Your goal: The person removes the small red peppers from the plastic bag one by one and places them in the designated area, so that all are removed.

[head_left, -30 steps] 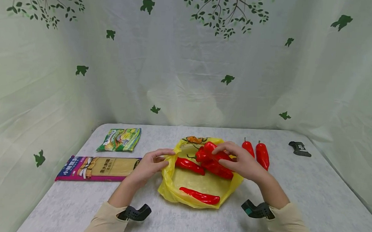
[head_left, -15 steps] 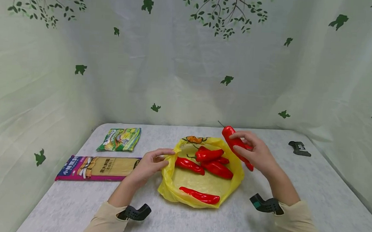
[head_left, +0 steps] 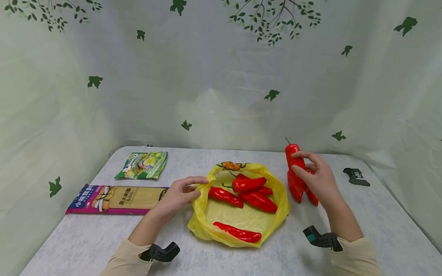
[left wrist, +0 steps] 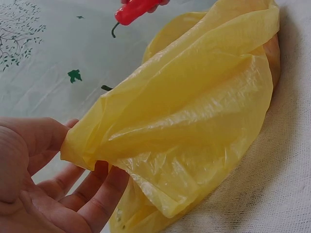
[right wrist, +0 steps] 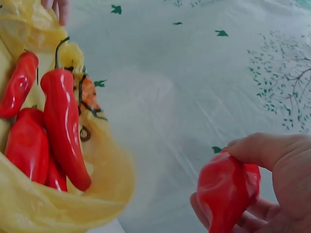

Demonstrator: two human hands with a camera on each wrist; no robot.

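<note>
My left hand [head_left: 182, 193] pinches the left rim of an open yellow plastic bag [head_left: 198, 222] between thumb and fingers; the left wrist view shows the gathered plastic [left wrist: 184, 116] up close. Several glossy red peppers, one of them a long pepper [head_left: 237, 233] near the front, lie in the bag. My right hand [head_left: 318, 176], right of the bag, holds another red pepper [head_left: 294, 153], stem up. Its wrinkled body [right wrist: 221, 189] shows between thumb and fingers in the right wrist view. Behind that hand a red pepper [head_left: 312, 198] lies on the table, partly hidden; other red overlaps there.
A green snack packet [head_left: 142, 166] lies at the back left, with a long noodle packet [head_left: 127, 200] in front of it, partly behind my left hand. A small black packet [head_left: 355, 177] sits at the back right. A leaf-printed curtain [head_left: 224, 71] surrounds the table [head_left: 206, 270].
My right hand has lifted a red pepper out of the bag and carried it right, to above the peppers on the table. The left hand has stayed at the bag's rim.
</note>
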